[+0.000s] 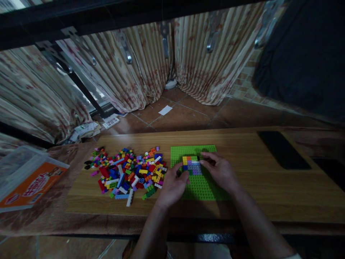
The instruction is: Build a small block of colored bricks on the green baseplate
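Multicoloured brick block (192,167) sits on green baseplate (203,191), lower frame, just right of centre. Left hand (174,183) and right hand (220,172) apart, fingers at its opposite sides; cannot tell whether either grips.

Wooden tabletop (250,201) under a loose brick heap (131,176), a green studded baseplate (202,190) and a dark slab (283,149)

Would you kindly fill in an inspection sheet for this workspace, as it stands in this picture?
Surface: wooden table, bare in places.
Job's things: green baseplate bearing a small multicoloured build.
Clutter: loose bricks spread left of the baseplate; black slab to its right.
Grip: left hand at the build's left side, right hand at its right; whether either holds a brick is unclear.
Cables: nothing seen.
Surroundings: striped curtains, tiled floor, paper, orange-labelled tub.
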Demonstrator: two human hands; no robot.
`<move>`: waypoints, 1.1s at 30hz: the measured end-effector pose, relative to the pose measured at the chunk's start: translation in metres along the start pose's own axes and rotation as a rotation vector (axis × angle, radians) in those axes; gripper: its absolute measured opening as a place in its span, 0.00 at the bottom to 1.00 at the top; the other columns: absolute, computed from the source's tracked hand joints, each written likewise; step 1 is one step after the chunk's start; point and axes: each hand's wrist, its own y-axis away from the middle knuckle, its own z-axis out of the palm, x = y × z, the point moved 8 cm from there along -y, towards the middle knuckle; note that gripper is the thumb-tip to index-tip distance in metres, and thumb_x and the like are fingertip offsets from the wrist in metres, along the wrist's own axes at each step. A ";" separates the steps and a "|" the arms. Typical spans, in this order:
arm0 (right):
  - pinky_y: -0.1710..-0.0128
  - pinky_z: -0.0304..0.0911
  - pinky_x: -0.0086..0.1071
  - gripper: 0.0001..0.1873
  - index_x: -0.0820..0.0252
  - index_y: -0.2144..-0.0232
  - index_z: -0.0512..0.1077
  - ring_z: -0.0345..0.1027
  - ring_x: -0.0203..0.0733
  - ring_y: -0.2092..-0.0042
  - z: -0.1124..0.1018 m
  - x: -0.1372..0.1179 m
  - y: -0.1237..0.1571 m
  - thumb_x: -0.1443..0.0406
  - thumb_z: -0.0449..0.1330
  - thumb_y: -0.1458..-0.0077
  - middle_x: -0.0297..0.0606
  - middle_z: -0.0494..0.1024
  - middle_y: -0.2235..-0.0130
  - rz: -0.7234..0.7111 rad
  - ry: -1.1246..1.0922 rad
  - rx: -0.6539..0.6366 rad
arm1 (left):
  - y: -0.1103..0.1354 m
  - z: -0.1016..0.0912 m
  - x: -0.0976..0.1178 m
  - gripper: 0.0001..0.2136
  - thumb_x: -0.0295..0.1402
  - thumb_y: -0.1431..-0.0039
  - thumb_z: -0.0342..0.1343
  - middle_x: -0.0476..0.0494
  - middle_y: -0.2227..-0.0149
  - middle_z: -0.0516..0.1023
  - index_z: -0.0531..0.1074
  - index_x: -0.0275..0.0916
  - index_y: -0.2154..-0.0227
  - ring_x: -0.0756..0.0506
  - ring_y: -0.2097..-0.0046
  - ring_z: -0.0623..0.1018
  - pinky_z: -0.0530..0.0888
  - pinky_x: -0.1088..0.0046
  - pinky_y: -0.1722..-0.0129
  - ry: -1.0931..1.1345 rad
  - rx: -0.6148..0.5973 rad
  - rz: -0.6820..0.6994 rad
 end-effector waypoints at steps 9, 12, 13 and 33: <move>0.52 0.66 0.41 0.15 0.57 0.60 0.78 0.73 0.45 0.56 -0.004 -0.009 0.003 0.60 0.55 0.45 0.42 0.80 0.57 -0.031 0.036 0.022 | 0.005 0.012 -0.003 0.21 0.38 0.41 0.52 0.53 0.77 0.72 0.67 0.38 0.46 0.53 0.79 0.66 0.65 0.78 0.77 0.088 -0.042 -0.020; 0.51 0.66 0.43 0.15 0.56 0.61 0.78 0.74 0.45 0.56 -0.006 -0.003 -0.001 0.61 0.55 0.46 0.40 0.80 0.57 0.001 0.029 0.018 | 0.009 0.014 -0.004 0.23 0.40 0.42 0.53 0.52 0.76 0.73 0.65 0.38 0.45 0.53 0.79 0.66 0.65 0.78 0.77 0.156 -0.037 -0.064; 0.51 0.66 0.43 0.15 0.56 0.61 0.78 0.74 0.46 0.55 -0.007 -0.001 -0.003 0.61 0.55 0.46 0.40 0.80 0.57 0.008 0.023 0.017 | 0.010 0.015 -0.004 0.23 0.41 0.42 0.53 0.52 0.76 0.73 0.65 0.38 0.45 0.53 0.79 0.66 0.65 0.78 0.78 0.192 -0.035 -0.083; 0.53 0.66 0.37 0.10 0.53 0.58 0.74 0.69 0.42 0.54 0.028 -0.091 0.051 0.67 0.60 0.43 0.37 0.77 0.58 -0.396 -0.039 -0.143 | 0.012 0.007 -0.003 0.22 0.46 0.40 0.53 0.39 0.60 0.79 0.69 0.33 0.51 0.48 0.66 0.79 0.74 0.74 0.67 0.751 -0.057 -0.145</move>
